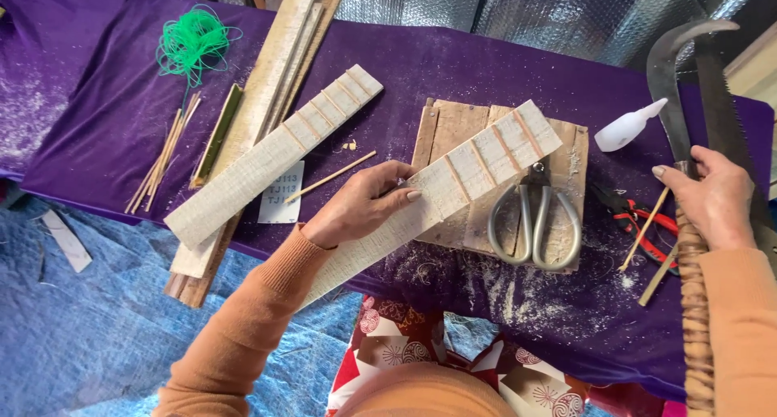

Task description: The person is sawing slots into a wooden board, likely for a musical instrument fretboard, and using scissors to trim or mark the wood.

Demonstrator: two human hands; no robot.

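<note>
On the purple cloth, near its middle, the left hand grips a pale notched slat, fingers curled over its upper edge and thumb beneath. The slat runs from the near left up to the far right, its far end lying on a wooden board. Just right of the hand, metal shears lie on that board, partly under the slat. At the right edge, the right hand is closed round the cord-wrapped handle of a curved knife, blade pointing far. A saw lies just beside it. A second notched slat lies to the left, apart from the hands. A white glue bottle and red pliers lie between board and knife.
</note>
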